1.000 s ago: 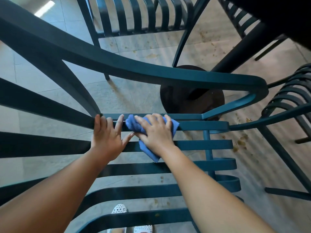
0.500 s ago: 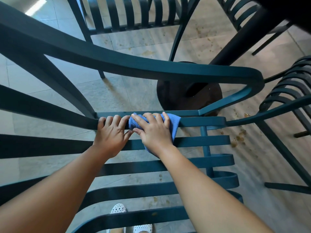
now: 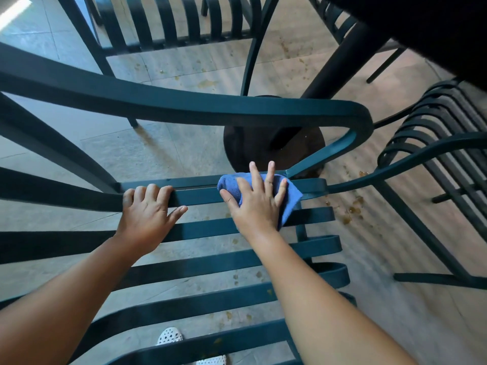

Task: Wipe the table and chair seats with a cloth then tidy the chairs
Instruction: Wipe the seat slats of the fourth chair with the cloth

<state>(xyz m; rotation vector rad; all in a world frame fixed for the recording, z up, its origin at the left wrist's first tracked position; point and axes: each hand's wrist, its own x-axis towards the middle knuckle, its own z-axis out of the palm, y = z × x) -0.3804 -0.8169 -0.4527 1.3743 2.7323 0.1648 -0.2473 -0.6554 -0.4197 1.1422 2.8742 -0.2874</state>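
The right hand (image 3: 257, 200) presses the cloth (image 3: 291, 196) flat, fingers spread, near the slat's (image 3: 200, 197) right end; the unwiped length probably runs leftward, toward the left hand (image 3: 147, 212), curled over that slat.

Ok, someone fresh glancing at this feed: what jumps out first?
The blue cloth, pressed flat under the right hand on the far seat slat of the dark green chair, mid-frame. Beside it, the left hand curls over the same slat. Brown stains dot the tiled floor to the right.
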